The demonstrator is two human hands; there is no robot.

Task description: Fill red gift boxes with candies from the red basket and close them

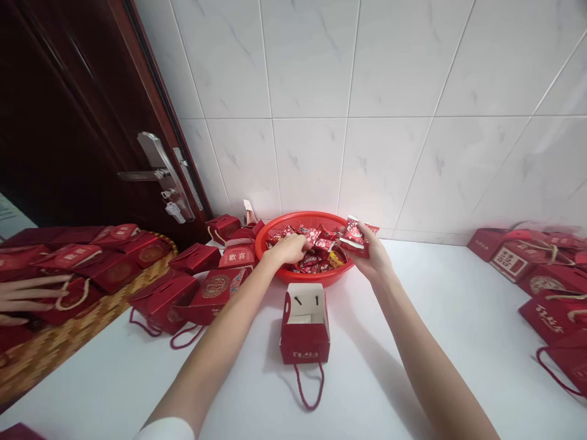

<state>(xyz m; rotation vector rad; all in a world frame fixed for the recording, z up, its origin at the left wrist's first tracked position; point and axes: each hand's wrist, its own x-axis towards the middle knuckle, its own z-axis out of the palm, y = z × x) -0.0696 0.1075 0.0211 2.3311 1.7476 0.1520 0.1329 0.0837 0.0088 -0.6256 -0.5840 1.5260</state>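
A red plastic basket (316, 278) of wrapped candies stands against the wall. My left hand (290, 249) reaches into it, fingers bent down among the candies; the fingertips are partly hidden, so I cannot tell what they hold. Over the basket's right rim, my right hand (372, 249) is closed on several red-and-white candy packets (353, 235). Nearer to me on the white table stands an open red box (305, 342), its white inside showing and its rope handle lying toward me. Something pale lies inside the box.
Red gift boxes (195, 260) with rope handles crowd the table left of the basket. More boxes (548, 284) line the right side. At far left, another person's hand (32, 296) touches boxes on a woven tray (92, 327). A dark door (82, 79) stands behind.
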